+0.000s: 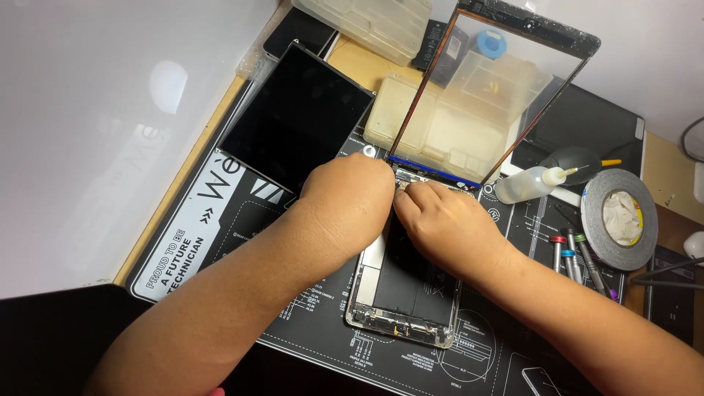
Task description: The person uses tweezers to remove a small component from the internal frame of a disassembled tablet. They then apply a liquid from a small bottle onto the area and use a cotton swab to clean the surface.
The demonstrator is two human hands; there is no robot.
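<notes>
a large black repair mat printed with white diagrams (242, 242) is spread across the bench, and nearly everything in view is laid on it. at the far left, a dark rectangular display panel (297, 117) is propped up, tilted, with its long axis running from near left to far right. just to its right, a clear glass touch panel with a black border and a blue strip along its lower edge (499, 95) is stood up on edge, leaning away; pale translucent plastic parts trays (411, 121) are seen through and beside it.

in the middle of the mat, an opened silver tablet chassis with black battery cells (403, 301) is laid flat. its long axis runs near to far, slightly slanted, with one short end pointed toward the viewer and the other toward the upright glass.

at the far short end of the chassis, the left hand (345, 202) and the right hand (444, 224) are brought together, almost touching. the left hand is curled with its fingers hidden beneath, so whether anything is gripped cannot be told. the right fingertips (405, 192) are pinched at a small part by the chassis edge; what is pinched cannot be made out.

to the right, a roll of grey tape (620, 218), a small clear squeeze bottle with a thin nozzle (529, 183) and several colour-tipped screwdrivers (572, 253) are set.
</notes>
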